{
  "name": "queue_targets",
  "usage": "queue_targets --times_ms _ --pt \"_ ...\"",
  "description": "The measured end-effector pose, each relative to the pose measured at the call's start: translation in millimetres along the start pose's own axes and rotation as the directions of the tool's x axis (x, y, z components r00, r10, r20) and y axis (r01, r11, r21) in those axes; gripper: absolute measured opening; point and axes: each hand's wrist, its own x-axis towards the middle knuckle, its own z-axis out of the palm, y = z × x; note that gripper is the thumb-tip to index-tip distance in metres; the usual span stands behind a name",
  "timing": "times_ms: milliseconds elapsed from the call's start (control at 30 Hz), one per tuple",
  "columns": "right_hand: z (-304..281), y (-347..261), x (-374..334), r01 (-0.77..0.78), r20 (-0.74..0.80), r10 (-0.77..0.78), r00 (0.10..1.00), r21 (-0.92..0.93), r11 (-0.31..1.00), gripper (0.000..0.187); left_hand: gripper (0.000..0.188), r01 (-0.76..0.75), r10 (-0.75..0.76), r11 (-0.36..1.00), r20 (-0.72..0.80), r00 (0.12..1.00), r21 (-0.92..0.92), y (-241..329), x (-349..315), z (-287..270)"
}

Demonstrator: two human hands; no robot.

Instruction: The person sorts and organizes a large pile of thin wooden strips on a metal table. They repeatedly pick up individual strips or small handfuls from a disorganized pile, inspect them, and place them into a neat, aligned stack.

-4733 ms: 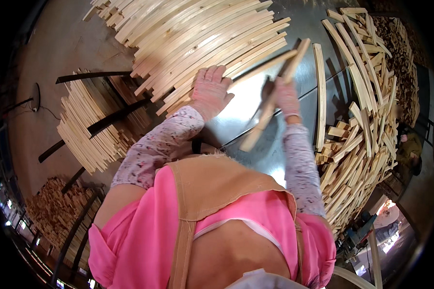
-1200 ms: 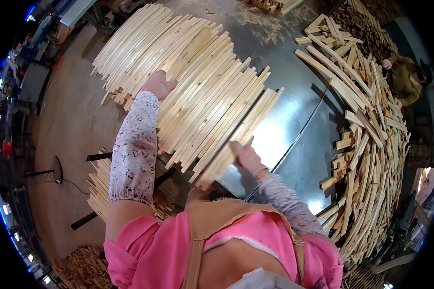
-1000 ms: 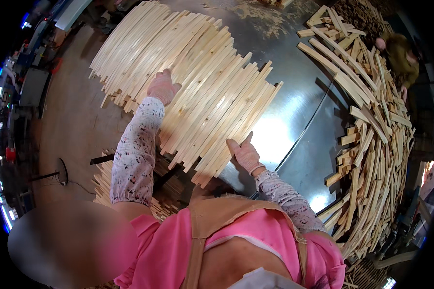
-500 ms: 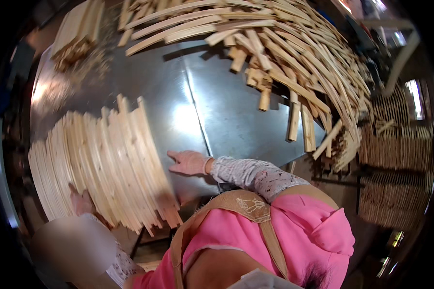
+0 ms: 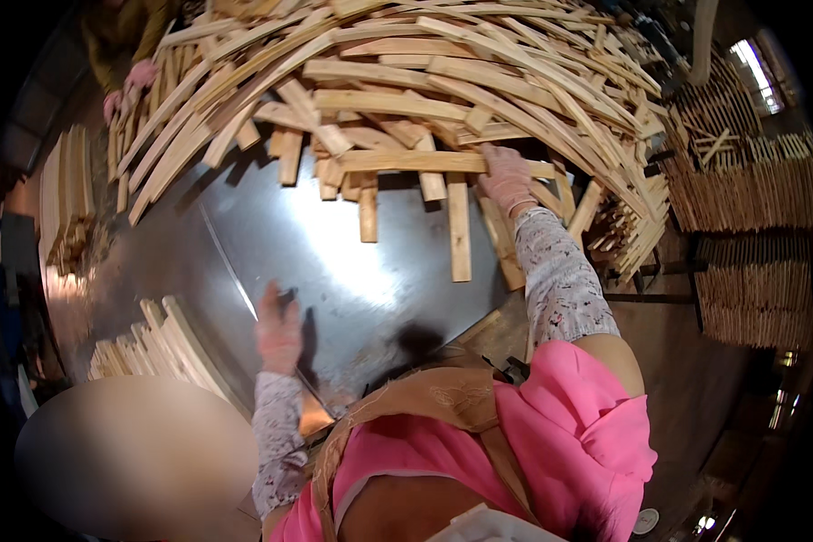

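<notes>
My right hand [image 5: 506, 177], in a pale pink glove, is closed over the right end of a wooden strip [image 5: 406, 161] lying crosswise at the near edge of a big heap of strips [image 5: 388, 99]. Its fingertips are partly out of sight behind the wood. Above the grey metal table [image 5: 334, 244], my left hand [image 5: 280, 332] is raised with its gloved fingers apart and nothing in them. To its left lies a row of pale wooden strips [image 5: 167, 348], partly covered by a blurred round patch.
At the far left, a co-worker's pink-gloved hands [image 5: 131, 86] are at the heap's edge. A bundle of strips [image 5: 68, 199] stands on the table's left side. Tall stacks of wood pieces [image 5: 750, 190] are at the right. Loose strips [image 5: 461, 230] jut toward me.
My right hand has gone from the table beside the strip row to the heap and taken hold of a strip. My left hand has left the row. The view has shifted right.
</notes>
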Motion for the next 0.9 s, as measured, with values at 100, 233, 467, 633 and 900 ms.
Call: queue_targets --times_ms 100,233,467,633,900 --pt "-50.8 -51.4 -11.9 0.023 0.384 -0.129 0.914 0.268 0.963 0.035 0.078 0.303 -0.085 0.714 0.351 0.932 -0.631 76.7 19.6 127.2" --pt "-93.8 -53.1 -25.1 0.185 0.308 -0.393 0.866 0.533 0.826 0.041 0.063 0.540 -0.215 0.027 0.522 0.825 -0.842 173.6 31.1 208.2" --pt "-14.0 220.9 36.7 -0.296 0.045 0.305 0.951 -0.144 0.944 0.074 0.037 0.552 -0.409 0.326 0.412 0.814 -0.767 186.3 59.1 201.1" --pt "-50.6 205.6 29.7 -0.063 0.154 0.057 0.986 0.037 0.997 0.064 0.040 0.430 -0.439 0.420 0.235 0.867 -0.799 184.2 54.0 205.1" --pt "-119.9 47.0 -55.8 -0.044 0.499 -0.239 0.833 0.490 0.871 0.075 0.056 0.260 -0.425 0.348 0.096 0.900 -0.901 213.4 32.3 189.2"
